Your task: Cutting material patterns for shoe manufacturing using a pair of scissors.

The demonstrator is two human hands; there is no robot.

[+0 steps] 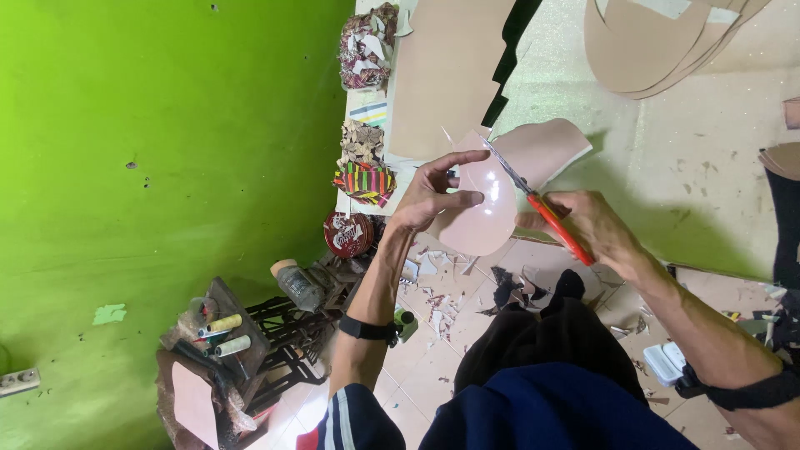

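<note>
Gripping a pink sheet (482, 218) with thumb and fingers pinched on its edge, the left hand (433, 193) held it over the littered floor (433, 312) while the right hand (587, 223), fingers curled tight round red-handled scissors (542, 208), set blades against its upper edge.

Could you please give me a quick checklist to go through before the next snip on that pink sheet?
1. Left hand grips the pink sheet: ok.
2. Right hand holds the orange-handled scissors: ok.
3. Blades meet the sheet's upper edge: ok.
4. Left fingers clear of the blades: cannot tell, they lie close.
5. Cut line marked on the sheet: cannot tell, glare hides it.
6. Floor under the hands free of offcuts: not ok.
</note>
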